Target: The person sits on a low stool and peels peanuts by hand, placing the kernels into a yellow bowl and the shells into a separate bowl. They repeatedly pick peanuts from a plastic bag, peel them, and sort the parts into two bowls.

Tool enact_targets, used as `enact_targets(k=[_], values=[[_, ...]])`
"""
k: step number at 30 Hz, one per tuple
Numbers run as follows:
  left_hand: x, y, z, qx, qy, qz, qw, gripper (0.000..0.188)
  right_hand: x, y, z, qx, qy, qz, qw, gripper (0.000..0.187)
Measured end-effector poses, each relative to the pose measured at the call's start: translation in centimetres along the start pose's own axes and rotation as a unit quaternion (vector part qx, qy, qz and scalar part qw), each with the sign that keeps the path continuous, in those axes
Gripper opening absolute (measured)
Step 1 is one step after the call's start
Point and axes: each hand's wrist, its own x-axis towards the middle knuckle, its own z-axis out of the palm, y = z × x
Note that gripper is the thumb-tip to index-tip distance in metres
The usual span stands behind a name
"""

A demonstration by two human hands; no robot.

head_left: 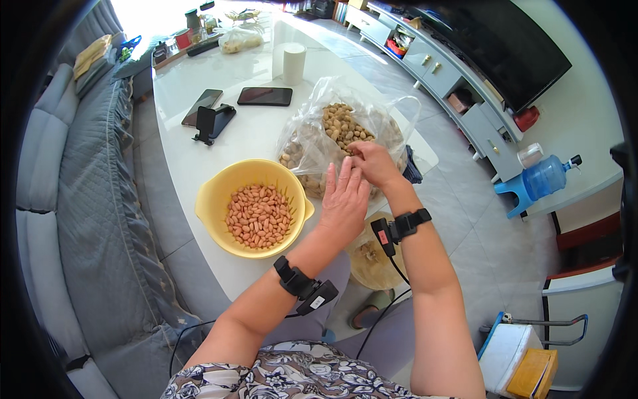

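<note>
While reaching into bag (312,143) on surface (193,169): right hand (373,163) nearer, fingers pinching a peanut (350,151); left hand (343,199) flat, fingers open, just below; bowl (212,199) lying leftward.

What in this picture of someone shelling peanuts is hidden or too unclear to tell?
Head view only:
- What the right hand pinches: its fingertips curl over it, and the left hand stands in front.
- The bottom of the plastic bag of peanuts: crinkled, shiny plastic and both hands cover it.
- The contents of the tan bowl below the table edge: the right forearm crosses it.
- The small items at the table's far end: too small and washed out.
</note>
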Motion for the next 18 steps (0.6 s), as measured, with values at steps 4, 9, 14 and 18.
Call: enact_targets(k=[4, 9, 14, 18], values=[[-0.1, -0.3, -0.4, 0.154, -0.234, 0.000, 0.960, 0.030, 0.8, 0.3, 1.4, -0.098, -0.015, -0.020, 0.995, 0.022], [-0.5, 0.0, -1.6, 0.094, -0.198, -0.071, 0.973, 0.035, -3.0, -2.1, -1.3, 0.014, 0.065, -0.004, 0.998, 0.020], [0.2, 1.5, -2.0, -0.466, -0.005, -0.303, 0.831, 0.023, -10.8, -5.2, -4.3, 0.267, 0.101, 0.065, 0.956, 0.020], [-0.6, 2.8, -2.1, -0.699, -0.197, -0.375, 0.576, 0.023, -15.4, -5.9, -4.9, 0.360, 0.117, 0.132, 0.916, 0.022]])
